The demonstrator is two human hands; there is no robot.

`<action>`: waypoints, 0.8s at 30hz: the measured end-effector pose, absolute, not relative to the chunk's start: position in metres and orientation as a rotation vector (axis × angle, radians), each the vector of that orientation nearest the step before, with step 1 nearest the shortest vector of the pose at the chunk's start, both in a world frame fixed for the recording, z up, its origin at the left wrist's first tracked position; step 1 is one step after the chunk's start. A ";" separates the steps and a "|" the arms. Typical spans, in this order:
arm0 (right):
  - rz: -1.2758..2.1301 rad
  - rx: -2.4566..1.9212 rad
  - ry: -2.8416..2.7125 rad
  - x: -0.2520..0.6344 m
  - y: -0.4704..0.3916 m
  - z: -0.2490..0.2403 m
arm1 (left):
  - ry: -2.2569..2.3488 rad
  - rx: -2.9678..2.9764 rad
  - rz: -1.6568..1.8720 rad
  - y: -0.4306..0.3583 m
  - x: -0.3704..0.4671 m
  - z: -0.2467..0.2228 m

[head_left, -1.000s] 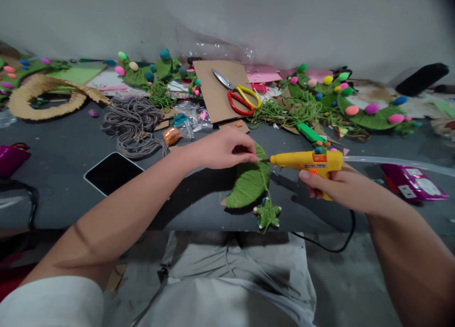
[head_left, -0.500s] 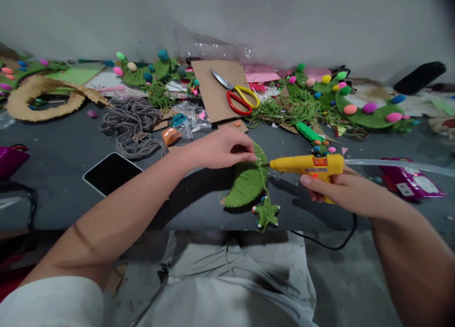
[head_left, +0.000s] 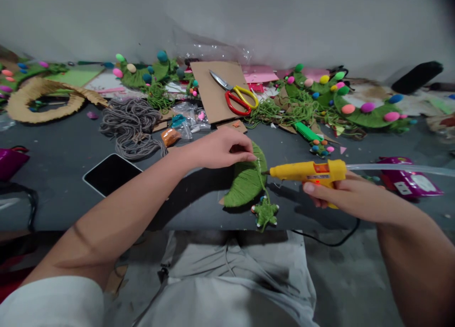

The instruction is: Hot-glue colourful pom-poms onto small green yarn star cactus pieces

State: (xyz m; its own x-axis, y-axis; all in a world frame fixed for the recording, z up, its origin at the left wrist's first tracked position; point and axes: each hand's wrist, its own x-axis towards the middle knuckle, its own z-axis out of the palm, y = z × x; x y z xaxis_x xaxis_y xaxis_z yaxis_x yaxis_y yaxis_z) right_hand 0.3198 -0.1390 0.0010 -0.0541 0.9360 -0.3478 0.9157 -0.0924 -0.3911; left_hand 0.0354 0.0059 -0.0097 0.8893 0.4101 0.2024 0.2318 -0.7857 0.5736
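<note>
A yellow glue gun (head_left: pixel 305 169) is gripped in my right hand (head_left: pixel 341 194), its red light lit and a clear glue stick trailing from its back. Its nozzle points left at the edge of a green yarn-wrapped crescent (head_left: pixel 247 180) lying on the table. Over the crescent's upper part, my left hand (head_left: pixel 227 149) pinches a green yarn strand (head_left: pixel 262 173) between thumb and finger. From that strand hangs a small green yarn star (head_left: pixel 265 212) with pale and coloured dots on its tips, by the table's front edge.
Red-and-yellow scissors (head_left: pixel 241 99) lie on cardboard (head_left: pixel 204 90) behind my hands. Grey cord (head_left: pixel 130 125) and a dark-screened phone (head_left: pixel 112 174) are at left. Further right are a green brush (head_left: pixel 307 131), decorated crescents (head_left: pixel 369 113) and a purple packet (head_left: pixel 405 177). A black cable (head_left: pixel 334 244) hangs off the front edge.
My right hand and the glue gun have shifted slightly down, the nozzle now lower along the strand. My left hand keeps its pinch in nearly the same place.
</note>
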 end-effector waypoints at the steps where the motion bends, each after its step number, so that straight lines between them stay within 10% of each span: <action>1: 0.851 -2.169 -2.082 0.320 -0.140 0.002 | 0.467 2.498 0.430 0.006 0.035 -0.010; 10: 1.103 -2.209 -1.783 0.368 -0.152 -0.002 | 0.489 2.481 0.416 0.005 0.036 -0.009; 24: 0.356 -2.065 -1.600 0.326 -0.090 -0.040 | 0.476 2.464 0.439 0.006 0.036 -0.010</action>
